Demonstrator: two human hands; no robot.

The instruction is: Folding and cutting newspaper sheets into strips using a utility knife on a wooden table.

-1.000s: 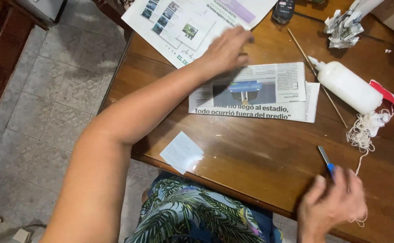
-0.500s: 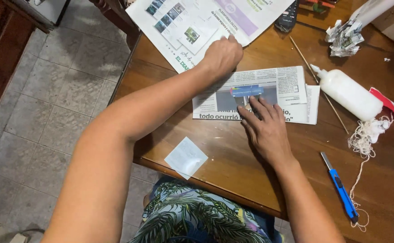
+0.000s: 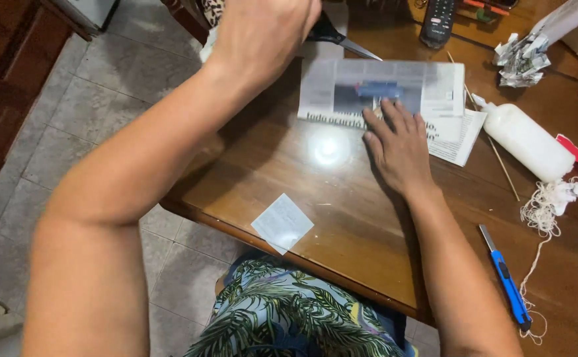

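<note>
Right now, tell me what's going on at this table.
A person sits at a wooden table. The right hand lies flat, fingers spread, pressing on a folded newspaper piece. The left hand is raised above the table's far side, closed around scissors whose blades point toward the paper. A white glue bottle, a tangle of string, a blue utility knife and a small white paper square lie around, untouched.

One head-worn camera looks steeply down, close, over the wooden table [image 3: 342, 218].

Left hand [image 3: 262, 33] gripping scissors [image 3: 338, 38]
</note>
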